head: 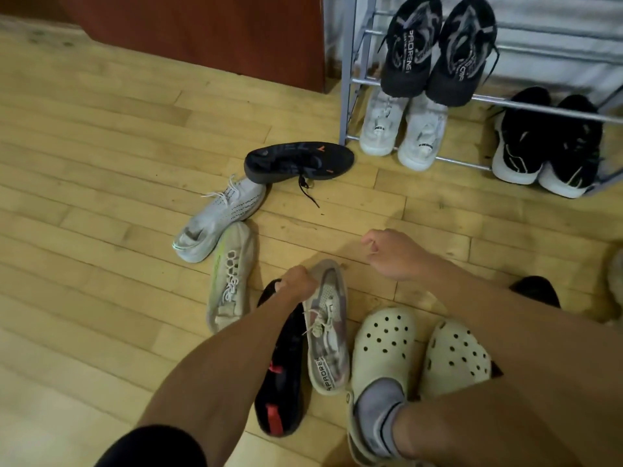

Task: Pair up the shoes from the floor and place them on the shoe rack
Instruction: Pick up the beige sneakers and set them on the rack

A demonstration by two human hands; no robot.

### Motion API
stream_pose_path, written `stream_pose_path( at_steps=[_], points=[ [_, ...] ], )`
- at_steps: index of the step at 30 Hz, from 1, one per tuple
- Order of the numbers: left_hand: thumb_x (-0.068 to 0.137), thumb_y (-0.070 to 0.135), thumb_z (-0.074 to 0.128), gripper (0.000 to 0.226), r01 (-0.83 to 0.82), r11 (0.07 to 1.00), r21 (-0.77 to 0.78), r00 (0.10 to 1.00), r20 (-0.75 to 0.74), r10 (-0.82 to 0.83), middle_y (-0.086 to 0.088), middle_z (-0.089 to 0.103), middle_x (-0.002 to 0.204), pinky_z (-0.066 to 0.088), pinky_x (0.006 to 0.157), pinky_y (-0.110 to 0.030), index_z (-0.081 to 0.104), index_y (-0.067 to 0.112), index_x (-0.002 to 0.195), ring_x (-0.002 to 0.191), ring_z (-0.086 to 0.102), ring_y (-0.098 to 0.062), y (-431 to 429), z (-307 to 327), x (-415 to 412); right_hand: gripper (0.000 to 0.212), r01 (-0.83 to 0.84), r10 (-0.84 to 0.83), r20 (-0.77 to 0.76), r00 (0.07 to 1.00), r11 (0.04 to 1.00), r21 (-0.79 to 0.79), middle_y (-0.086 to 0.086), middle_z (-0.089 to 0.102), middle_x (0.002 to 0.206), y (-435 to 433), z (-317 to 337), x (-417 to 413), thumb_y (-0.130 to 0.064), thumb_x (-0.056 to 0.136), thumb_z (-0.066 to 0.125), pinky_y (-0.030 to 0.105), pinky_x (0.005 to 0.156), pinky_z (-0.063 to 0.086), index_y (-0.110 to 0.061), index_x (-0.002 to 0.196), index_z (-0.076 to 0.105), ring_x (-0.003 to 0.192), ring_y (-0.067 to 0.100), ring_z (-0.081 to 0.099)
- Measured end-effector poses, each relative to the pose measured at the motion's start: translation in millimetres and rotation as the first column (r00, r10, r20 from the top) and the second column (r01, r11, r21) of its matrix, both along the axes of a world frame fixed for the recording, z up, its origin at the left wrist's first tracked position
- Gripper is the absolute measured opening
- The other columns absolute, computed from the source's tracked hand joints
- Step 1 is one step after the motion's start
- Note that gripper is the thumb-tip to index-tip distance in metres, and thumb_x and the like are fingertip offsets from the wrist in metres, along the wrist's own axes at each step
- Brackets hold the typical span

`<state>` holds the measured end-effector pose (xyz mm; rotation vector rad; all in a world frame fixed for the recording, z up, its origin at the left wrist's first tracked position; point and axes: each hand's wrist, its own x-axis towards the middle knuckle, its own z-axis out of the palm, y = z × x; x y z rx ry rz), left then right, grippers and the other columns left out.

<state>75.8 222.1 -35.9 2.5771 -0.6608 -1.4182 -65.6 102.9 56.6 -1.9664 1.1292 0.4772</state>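
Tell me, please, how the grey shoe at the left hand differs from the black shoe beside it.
The grey shoe is pale grey and pink with white laces; the black shoe is black with red patches and shows no laces. The left hand grips the grey shoe at its toe, while the black shoe is partly hidden under that forearm. Both lie side by side on the floor, toes pointing away from the person.

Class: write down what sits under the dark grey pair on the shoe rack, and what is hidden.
A white pair stands on the lower rails of the shoe rack, directly below the dark grey pair. Only its toes and laces show; the heels are covered.
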Motion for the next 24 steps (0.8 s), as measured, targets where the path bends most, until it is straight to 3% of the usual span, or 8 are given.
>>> stream_pose_path(
  at_steps=[2, 4, 6, 9, 12, 15, 20, 24],
  points=[
    [0.08, 0.027, 0.056, 0.038, -0.048, 0.998, -0.033, 0.999, -0.012, 0.048, -0.027, 0.063, 0.104, 0.046, 0.074, -0.033, 0.067, 0.001, 0.105, 0.103, 0.062, -0.037, -2, -3, -2, 0.045, 0.0, 0.001, -0.035, 0.999, 1.0, 0.014, 0.01, 0.05, 0.137, 0, -5, -8, -0.006, 0.091, 0.048, 0.027, 0.081, 0.039, -0.016, 0.136, 0.049, 0.122, 0.026, 0.052],
    [0.078, 0.028, 0.063, 0.031, -0.064, 0.995, -0.078, 0.997, -0.038, 0.061, -0.014, 0.069, 0.099, 0.05, 0.078, -0.034, 0.07, 0.006, 0.099, 0.098, 0.064, -0.028, -5, 1, -5, 0.044, 0.006, -0.004, -0.07, 0.998, 0.999, 0.034, 0.009, 0.05, 0.139, 1, -7, -15, -0.007, 0.093, 0.048, 0.025, 0.083, 0.038, -0.014, 0.136, 0.049, 0.124, 0.025, 0.051],
    [0.085, 0.024, 0.064, 0.029, 0.006, 0.991, -0.136, 0.999, -0.047, -0.013, -0.004, 0.061, 0.105, 0.047, 0.079, -0.03, 0.065, 0.008, 0.108, 0.102, 0.059, -0.022, -11, 9, -8, 0.044, 0.001, 0.003, -0.093, 0.996, 0.999, 0.041, 0.009, 0.048, 0.144, 4, -5, -17, -0.009, 0.095, 0.047, 0.026, 0.091, 0.038, -0.012, 0.139, 0.046, 0.13, 0.025, 0.047],
    [0.09, 0.021, 0.058, 0.03, 0.168, 0.956, -0.242, 0.985, 0.015, -0.169, -0.007, 0.06, 0.115, 0.048, 0.08, -0.029, 0.061, 0.007, 0.116, 0.099, 0.055, -0.019, -24, 27, -10, 0.051, 0.012, -0.008, -0.073, 0.997, 0.999, 0.05, 0.011, 0.046, 0.146, 8, 0, -15, -0.016, 0.096, 0.05, 0.032, 0.099, 0.039, -0.01, 0.145, 0.037, 0.13, 0.026, 0.046],
    [0.09, 0.017, 0.057, 0.026, 0.214, 0.903, -0.372, 0.977, 0.079, -0.199, -0.01, 0.064, 0.115, 0.052, 0.076, -0.03, 0.063, 0.007, 0.114, 0.097, 0.059, -0.022, -40, 51, -7, 0.057, 0.074, -0.072, -0.034, 0.997, 0.993, 0.091, 0.013, 0.058, 0.126, 11, 7, -11, -0.026, 0.092, 0.06, 0.032, 0.078, 0.046, -0.008, 0.14, 0.034, 0.103, 0.024, 0.057],
    [0.089, 0.013, 0.059, 0.023, 0.232, 0.841, -0.488, 0.973, 0.129, -0.194, -0.009, 0.066, 0.106, 0.045, 0.075, -0.026, 0.065, 0.006, 0.11, 0.095, 0.059, -0.021, -60, 86, 0, 0.048, 0.243, -0.248, 0.088, 0.965, 0.968, 0.066, 0.009, 0.062, 0.109, 4, 18, -6, -0.019, 0.087, 0.065, 0.032, 0.064, 0.05, -0.009, 0.126, 0.039, 0.084, 0.021, 0.059],
    [0.086, 0.014, 0.065, 0.024, 0.214, 0.713, -0.668, 0.977, 0.132, -0.17, -0.002, 0.059, 0.092, 0.048, 0.084, -0.03, 0.065, 0.006, 0.109, 0.091, 0.056, -0.017, -95, 161, 11, 0.031, 0.464, -0.417, 0.316, 0.852, 0.881, -0.087, 0.012, 0.067, 0.109, -34, 75, 0, -0.006, 0.09, 0.058, 0.046, 0.087, 0.056, -0.009, 0.12, 0.055, 0.101, 0.032, 0.065],
    [0.086, 0.032, 0.067, 0.056, 0.162, 0.618, -0.77, 0.981, 0.061, -0.182, 0.001, 0.053, 0.112, 0.045, 0.085, -0.026, 0.047, 0.013, 0.135, 0.105, 0.054, -0.016, -122, 232, 7, 0.021, 0.625, -0.493, 0.487, 0.721, 0.767, -0.147, 0.011, 0.066, 0.104, -70, 142, -6, -0.004, 0.091, 0.054, 0.047, 0.085, 0.057, -0.011, 0.111, 0.059, 0.097, 0.03, 0.065]
  ],
)
